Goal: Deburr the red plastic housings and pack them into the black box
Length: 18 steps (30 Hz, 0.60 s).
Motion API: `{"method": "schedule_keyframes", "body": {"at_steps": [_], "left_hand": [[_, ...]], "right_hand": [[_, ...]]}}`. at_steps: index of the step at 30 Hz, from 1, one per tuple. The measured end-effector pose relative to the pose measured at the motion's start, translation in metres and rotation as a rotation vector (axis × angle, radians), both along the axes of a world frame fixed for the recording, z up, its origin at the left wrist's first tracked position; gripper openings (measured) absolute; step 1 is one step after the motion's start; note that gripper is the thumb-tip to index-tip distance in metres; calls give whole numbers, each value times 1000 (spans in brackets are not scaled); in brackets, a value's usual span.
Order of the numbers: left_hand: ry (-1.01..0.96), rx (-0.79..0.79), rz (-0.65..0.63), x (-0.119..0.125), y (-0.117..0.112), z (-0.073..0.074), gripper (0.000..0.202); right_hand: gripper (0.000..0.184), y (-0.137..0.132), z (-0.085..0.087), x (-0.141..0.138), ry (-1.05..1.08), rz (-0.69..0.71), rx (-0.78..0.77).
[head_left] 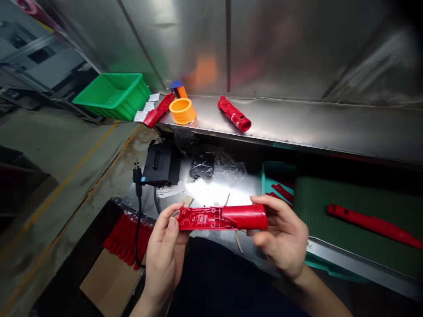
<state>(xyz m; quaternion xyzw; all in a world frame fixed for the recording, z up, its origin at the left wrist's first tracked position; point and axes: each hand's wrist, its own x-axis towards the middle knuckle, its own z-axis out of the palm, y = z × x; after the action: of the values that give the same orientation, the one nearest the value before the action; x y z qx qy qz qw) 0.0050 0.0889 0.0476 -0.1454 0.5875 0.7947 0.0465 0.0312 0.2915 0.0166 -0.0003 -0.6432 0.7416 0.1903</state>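
A red plastic housing (223, 217) lies level between my two hands above the bench. Its left half is an open shell with moulded ribs inside; the right half is a closed, rounded barrel. My left hand (167, 246) grips the open end, thumb on the near side and fingers behind. At the barrel end, my right hand (280, 233) holds on with fingers over the top and thumb below. Behind the housing, a thin pointed tool (227, 199) lies on the bright metal bench top.
On the steel ledge are red housings (234, 114), an orange ring (183, 111) and a green bin (114, 94). A black box (161, 164) with a cable stands at left. Right, a green conveyor belt (357, 233) carries a red part (373, 224). Lower left, a black crate (66, 264) holds red parts.
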Motion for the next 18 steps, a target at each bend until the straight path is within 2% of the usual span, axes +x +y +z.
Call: {"method": "schedule_keyframes", "body": {"at_steps": [3, 6, 8, 11, 13, 15, 18], "left_hand": [[-126, 45, -132, 9, 4, -13, 38], [-236, 81, -299, 19, 11, -23, 42], [-216, -17, -377, 24, 15, -29, 45], [51, -304, -429, 29, 18, -33, 45], [247, -464, -474, 32, 20, -32, 54], [349, -543, -509, 33, 25, -27, 50], [241, -453, -543, 33, 32, -12, 26]], "right_hand": [[47, 5, 11, -7, 11, 93, 27], [44, 9, 19, -12, 85, 77, 93], [41, 9, 24, -13, 108, 56, 141], [37, 4, 32, -12, 32, 97, 122], [39, 0, 36, -11, -50, 119, 94], [40, -3, 39, -10, -126, 131, 87], [41, -1, 41, -10, -233, 230, 57]]}}
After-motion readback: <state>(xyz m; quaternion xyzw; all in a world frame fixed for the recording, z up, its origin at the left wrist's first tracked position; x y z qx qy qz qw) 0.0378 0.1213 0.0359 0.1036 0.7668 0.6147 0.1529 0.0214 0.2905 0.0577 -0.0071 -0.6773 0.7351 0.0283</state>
